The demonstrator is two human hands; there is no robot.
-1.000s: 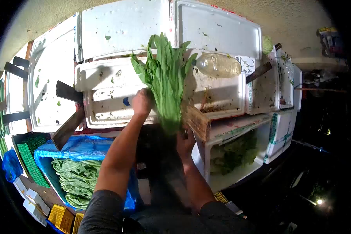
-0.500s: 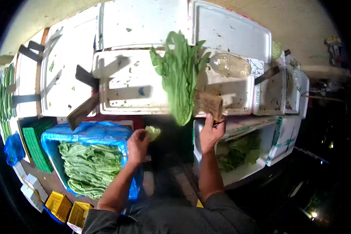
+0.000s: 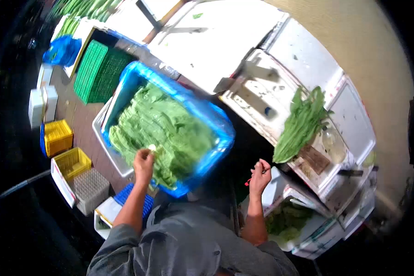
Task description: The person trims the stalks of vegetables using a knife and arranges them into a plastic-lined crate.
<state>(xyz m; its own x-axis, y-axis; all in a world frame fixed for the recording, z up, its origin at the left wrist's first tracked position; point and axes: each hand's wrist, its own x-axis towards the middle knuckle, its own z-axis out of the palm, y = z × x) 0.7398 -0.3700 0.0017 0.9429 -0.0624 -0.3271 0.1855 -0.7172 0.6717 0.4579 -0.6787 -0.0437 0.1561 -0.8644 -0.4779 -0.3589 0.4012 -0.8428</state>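
My left hand [image 3: 144, 166] is pinched at a pale, round stem end [image 3: 152, 147] of a leafy green, over the box. Beneath it, long leafy greens [image 3: 163, 122] fill a box lined with blue plastic [image 3: 204, 112]. My right hand [image 3: 259, 178] is closed around a small tool with a red handle [image 3: 247, 182]; its blade or tip cannot be made out. To the right of that hand, a bunch of leafy greens [image 3: 300, 124] lies across a white foam tray [image 3: 280, 89], beside a wooden block [image 3: 313, 159].
A clear plastic bottle [image 3: 332, 142] lies on the tray. Below right, a white foam box [image 3: 310, 225] holds loose leaves [image 3: 287, 221]. Left of the lined box are a green crate [image 3: 92, 73], yellow baskets [image 3: 58, 137] and a grey basket [image 3: 91, 188].
The view has turned left toward the lined box. My left hand has moved from beside that box to over its greens. My right hand has come away from the wooden block.
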